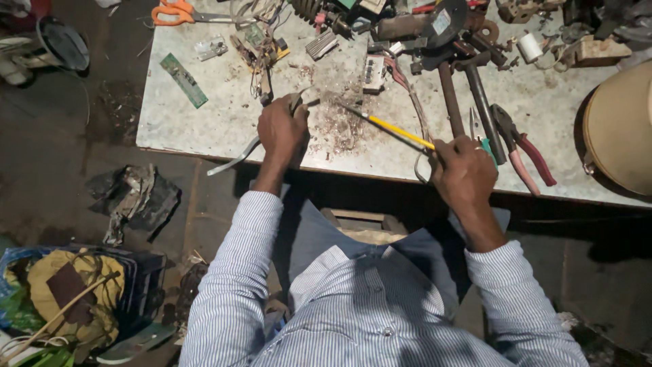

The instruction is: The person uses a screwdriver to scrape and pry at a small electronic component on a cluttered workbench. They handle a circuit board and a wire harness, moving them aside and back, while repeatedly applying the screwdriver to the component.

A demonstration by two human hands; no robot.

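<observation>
In my left hand point(280, 130) I hold a small metal part point(296, 102). My fingers are shut tight around it, right over the white table point(204, 129), near its front edge. A thin grey strip point(234, 158) hangs out under that hand and goes past the table edge. I cannot tell if the strip joins the part.

My right hand point(465, 173) is closed on a yellow screwdriver point(397, 129). Its thin metal tip points at the part in my left hand. Between my hands is a little pile of shavings point(337, 126) on the table.

Just beside my right hand lie red pliers point(523, 146). Two hammers point(465, 95) lie a bit farther back. Orange scissors point(178, 11) sit at the far side. A green circuit board point(184, 80) lies to the left. A big tan round thing point(621, 129) sits at the right edge. A basket of rags point(71, 295) is down on the floor.
</observation>
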